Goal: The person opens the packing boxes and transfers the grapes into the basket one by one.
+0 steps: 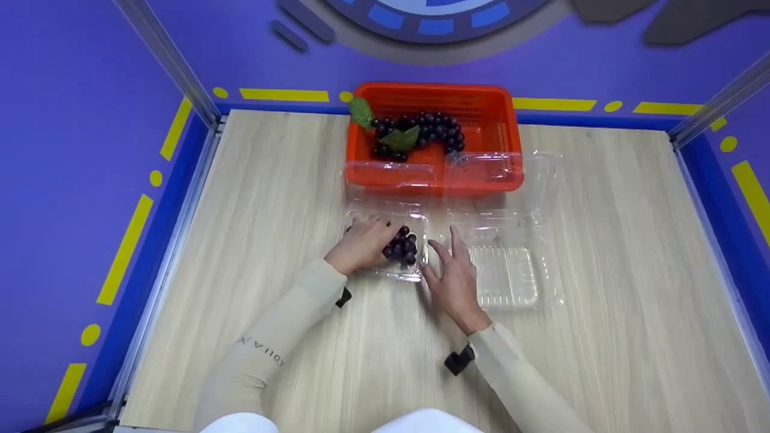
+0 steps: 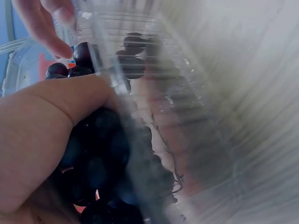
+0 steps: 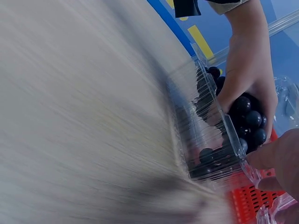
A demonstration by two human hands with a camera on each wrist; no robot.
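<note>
A bunch of dark purple grapes lies in a clear plastic clamshell box, whose lid stands open toward the basket. My left hand reaches into this box from the left and holds the bunch, thumb and fingers bent round it. Grapes show beneath the thumb in the left wrist view, partly seen through the ribbed wall. At the box's right side is my right hand, fingers spread and nearly straight. In the right wrist view its fingertips touch the box rim near a corner.
A second clear clamshell box stands opened to the right of my right hand. Behind both boxes is a red basket with more dark grapes and green leaves. Blue walls enclose the wooden tabletop.
</note>
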